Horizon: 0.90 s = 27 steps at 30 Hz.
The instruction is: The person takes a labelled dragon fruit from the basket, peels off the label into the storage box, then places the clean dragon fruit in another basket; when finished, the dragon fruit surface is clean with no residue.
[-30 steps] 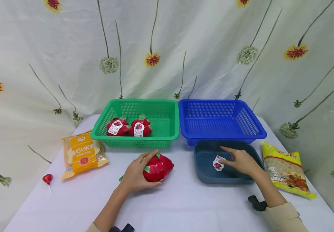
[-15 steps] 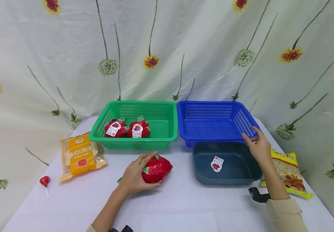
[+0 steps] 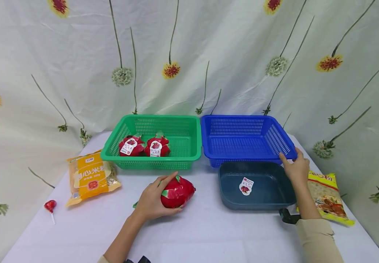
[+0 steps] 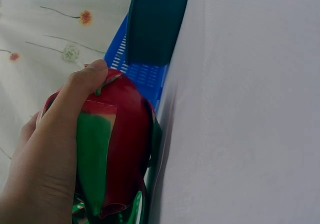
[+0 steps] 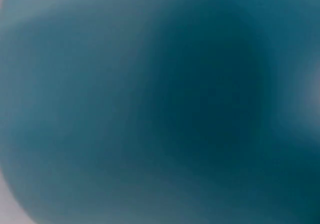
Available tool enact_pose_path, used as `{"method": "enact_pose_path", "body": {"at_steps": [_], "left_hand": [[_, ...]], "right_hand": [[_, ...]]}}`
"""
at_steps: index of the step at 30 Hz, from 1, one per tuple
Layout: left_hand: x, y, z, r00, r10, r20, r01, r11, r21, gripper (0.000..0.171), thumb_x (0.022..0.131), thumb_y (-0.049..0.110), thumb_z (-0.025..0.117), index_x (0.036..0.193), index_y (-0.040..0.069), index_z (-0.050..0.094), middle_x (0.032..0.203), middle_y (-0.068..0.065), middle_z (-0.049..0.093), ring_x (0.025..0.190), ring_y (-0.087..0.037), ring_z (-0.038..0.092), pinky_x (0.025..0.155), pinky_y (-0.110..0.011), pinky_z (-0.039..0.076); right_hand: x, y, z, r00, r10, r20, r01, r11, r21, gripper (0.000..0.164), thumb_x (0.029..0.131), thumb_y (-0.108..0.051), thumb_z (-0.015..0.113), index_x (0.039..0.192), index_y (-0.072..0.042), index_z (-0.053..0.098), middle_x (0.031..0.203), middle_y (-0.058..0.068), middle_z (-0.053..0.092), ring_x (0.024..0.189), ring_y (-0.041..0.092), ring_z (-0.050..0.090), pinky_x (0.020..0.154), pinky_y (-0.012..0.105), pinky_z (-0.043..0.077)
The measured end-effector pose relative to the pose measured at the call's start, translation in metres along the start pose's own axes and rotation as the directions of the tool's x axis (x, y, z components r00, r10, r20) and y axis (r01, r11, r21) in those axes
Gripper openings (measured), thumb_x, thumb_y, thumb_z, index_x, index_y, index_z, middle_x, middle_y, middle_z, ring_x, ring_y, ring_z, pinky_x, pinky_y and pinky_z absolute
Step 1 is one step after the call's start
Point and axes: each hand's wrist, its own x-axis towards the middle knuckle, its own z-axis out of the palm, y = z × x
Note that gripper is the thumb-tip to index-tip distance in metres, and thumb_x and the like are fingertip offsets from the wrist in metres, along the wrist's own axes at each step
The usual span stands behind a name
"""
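My left hand (image 3: pixel 156 197) holds a red dragon fruit (image 3: pixel 177 191) with green scales on the white table, its thumb and fingers spread round the sides. Close up in the left wrist view, the dragon fruit (image 4: pixel 127 129) lies against the palm of the left hand (image 4: pixel 55 134). My right hand (image 3: pixel 297 170) is at the front right corner of the blue basket (image 3: pixel 238 148), thumb and forefinger apart. A small pale patch (image 3: pixel 290 160) shows between them; its kind is unclear. A dragon fruit sticker (image 3: pixel 246 186) lies in the dark teal tray (image 3: pixel 258 206).
A green basket (image 3: pixel 184 146) holds two labelled dragon fruits (image 3: pixel 157 145). An orange-and-clear food bag (image 3: pixel 92 175) and a red lollipop (image 3: pixel 50 206) lie at left. At right lies a yellow food bag (image 3: pixel 327 197). The right wrist view is a teal blur.
My right hand has moved from over the tray, up and right to the blue basket's corner. The tray's sticker stays put. My left hand keeps its hold on the dragon fruit.
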Motion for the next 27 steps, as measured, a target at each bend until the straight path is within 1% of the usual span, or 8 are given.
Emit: {"method": "enact_pose_path", "body": {"at_steps": [3, 6, 10, 14, 19, 23, 25, 27], "left_hand": [[0.000, 0.000, 0.001, 1.000, 0.003, -0.001, -0.003, 1.000, -0.003, 0.103, 0.056, 0.061, 0.078, 0.143, 0.029, 0.033, 0.123, -0.002, 0.048, 0.102, -0.023, 0.054, 0.070, -0.038, 0.054], [0.000, 0.000, 0.002, 1.000, 0.002, 0.001, -0.002, 1.000, -0.005, 0.102, 0.056, 0.061, 0.078, 0.142, 0.028, 0.034, 0.123, -0.002, 0.048, 0.102, -0.023, 0.053, 0.071, -0.038, 0.054], [0.000, 0.001, 0.001, 1.000, -0.001, 0.007, 0.001, 1.000, -0.003, 0.101, 0.057, 0.060, 0.078, 0.143, 0.030, 0.033, 0.124, -0.002, 0.048, 0.104, -0.023, 0.053, 0.071, -0.038, 0.054], [0.000, 0.001, 0.000, 1.000, -0.003, 0.007, 0.003, 1.000, -0.008, 0.102, 0.056, 0.058, 0.079, 0.143, 0.030, 0.033, 0.124, -0.002, 0.048, 0.105, -0.024, 0.053, 0.071, -0.038, 0.054], [0.003, 0.003, -0.002, 0.999, -0.038, 0.017, 0.038, 0.999, -0.039, 0.104, 0.055, 0.055, 0.082, 0.143, 0.034, 0.031, 0.124, 0.001, 0.048, 0.107, -0.020, 0.051, 0.070, -0.034, 0.054], [0.015, 0.007, -0.008, 0.999, -0.048, 0.021, 0.051, 0.989, -0.141, 0.103, 0.057, 0.049, 0.083, 0.143, 0.033, 0.029, 0.126, 0.003, 0.046, 0.113, -0.017, 0.047, 0.069, -0.032, 0.054], [0.027, 0.013, -0.014, 0.999, -0.032, 0.012, 0.034, 0.978, -0.204, 0.103, 0.058, 0.046, 0.084, 0.143, 0.032, 0.029, 0.128, 0.003, 0.046, 0.116, -0.017, 0.045, 0.071, -0.033, 0.054], [0.045, 0.021, -0.021, 1.000, -0.001, -0.014, -0.002, 0.969, -0.249, 0.102, 0.059, 0.043, 0.085, 0.144, 0.031, 0.029, 0.129, 0.002, 0.046, 0.117, -0.018, 0.044, 0.072, -0.034, 0.054]], "right_hand": [[0.000, 0.001, 0.001, 1.000, -0.017, 0.012, 0.018, 0.999, -0.042, 0.076, 0.092, -0.042, 0.050, 0.146, 0.000, 0.016, 0.138, 0.032, 0.020, 0.125, 0.048, 0.025, 0.098, 0.060, 0.028], [0.003, 0.002, 0.000, 0.995, -0.084, 0.049, 0.088, 0.993, -0.074, 0.078, 0.094, -0.042, 0.047, 0.146, 0.002, 0.009, 0.146, 0.030, 0.008, 0.132, 0.047, 0.015, 0.103, 0.059, 0.020], [0.005, 0.005, -0.002, 0.978, -0.169, 0.119, 0.180, 0.980, -0.087, 0.081, 0.095, -0.045, 0.042, 0.142, 0.011, 0.006, 0.146, 0.031, 0.005, 0.132, 0.048, 0.012, 0.106, 0.056, 0.013], [0.005, 0.007, -0.002, 0.970, -0.187, 0.154, 0.204, 0.973, -0.104, 0.082, 0.095, -0.047, 0.039, 0.140, 0.014, 0.009, 0.145, 0.032, 0.008, 0.130, 0.051, 0.015, 0.105, 0.058, 0.015], [0.005, 0.009, -0.002, 0.967, -0.195, 0.163, 0.216, 0.969, -0.121, 0.083, 0.095, -0.050, 0.037, 0.140, 0.015, 0.010, 0.145, 0.033, 0.009, 0.127, 0.054, 0.018, 0.101, 0.062, 0.017], [0.006, 0.009, -0.003, 0.964, -0.205, 0.171, 0.227, 0.967, -0.116, 0.085, 0.095, -0.051, 0.035, 0.139, 0.016, 0.009, 0.144, 0.034, 0.009, 0.126, 0.054, 0.018, 0.101, 0.063, 0.017], [0.007, 0.009, -0.003, 0.963, -0.207, 0.173, 0.229, 0.966, -0.118, 0.085, 0.095, -0.052, 0.035, 0.139, 0.016, 0.009, 0.144, 0.034, 0.009, 0.126, 0.054, 0.018, 0.101, 0.063, 0.017], [0.007, 0.008, -0.003, 0.964, -0.205, 0.172, 0.227, 0.966, -0.122, 0.085, 0.095, -0.052, 0.035, 0.139, 0.016, 0.009, 0.144, 0.034, 0.009, 0.127, 0.054, 0.018, 0.101, 0.062, 0.018]]}}
